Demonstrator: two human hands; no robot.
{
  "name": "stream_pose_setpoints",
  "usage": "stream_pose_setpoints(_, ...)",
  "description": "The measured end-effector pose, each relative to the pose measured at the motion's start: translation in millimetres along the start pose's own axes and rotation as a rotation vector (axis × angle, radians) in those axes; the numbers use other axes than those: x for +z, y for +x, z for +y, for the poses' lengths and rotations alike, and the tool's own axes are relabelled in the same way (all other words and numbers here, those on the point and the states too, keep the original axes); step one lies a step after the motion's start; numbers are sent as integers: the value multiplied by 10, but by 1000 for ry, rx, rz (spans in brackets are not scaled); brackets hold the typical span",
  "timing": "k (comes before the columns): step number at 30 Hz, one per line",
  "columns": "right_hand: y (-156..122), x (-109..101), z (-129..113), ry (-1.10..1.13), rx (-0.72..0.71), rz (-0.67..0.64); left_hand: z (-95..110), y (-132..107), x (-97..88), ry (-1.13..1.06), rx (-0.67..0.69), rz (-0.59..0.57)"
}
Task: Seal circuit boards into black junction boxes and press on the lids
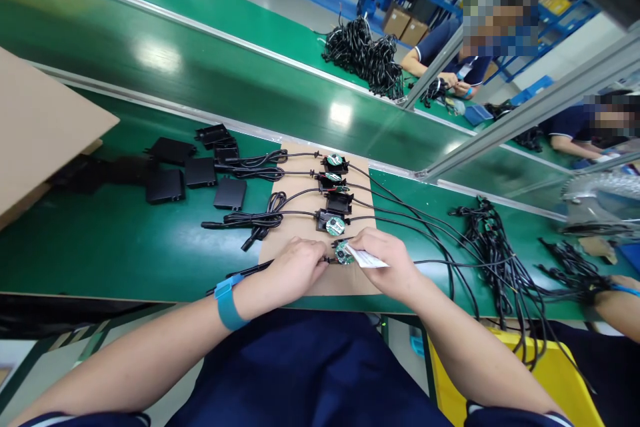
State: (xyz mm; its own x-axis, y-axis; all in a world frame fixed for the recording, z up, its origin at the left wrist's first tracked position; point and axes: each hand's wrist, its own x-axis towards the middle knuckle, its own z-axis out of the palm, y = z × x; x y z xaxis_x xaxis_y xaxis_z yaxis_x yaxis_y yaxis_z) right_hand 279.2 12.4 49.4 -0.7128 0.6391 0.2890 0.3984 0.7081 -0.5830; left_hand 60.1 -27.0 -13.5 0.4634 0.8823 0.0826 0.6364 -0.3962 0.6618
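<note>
A green workbench [125,247] stretched beneath a worker's two bare hands, with a second green surface [250,80] beyond them across a metal rail. Well past the right hand, a co-worker [440,43] in a dark shirt was near a heap of black cables [363,53]. A cardboard box [45,120] jutted in far to the left hand's left; a yellow bin [567,380] stood to the right hand's right, nearer the body. Under both hands lay a brown cardboard sheet [300,228], and to the right of the right hand spread a bundle of black cables [495,247]. The left hand [303,267] curled its fingers beside a circuit board; whether it gripped anything could not be told. The right hand [385,257] was closed in a pinch. Flat black covers [229,193] lay beyond the left hand and to its left, while open black housings [339,203] lined up just beyond both hands. The right hand gripped a white flat piece [369,259], its tip at the green circuit board [342,253] between the two hands.
</note>
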Motion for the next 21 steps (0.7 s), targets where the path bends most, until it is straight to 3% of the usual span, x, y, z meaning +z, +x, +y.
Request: stream_pose_setpoints(21, -24, -61, 53, -39, 41, 21, -41, -33, 70, -87, -7, 16)
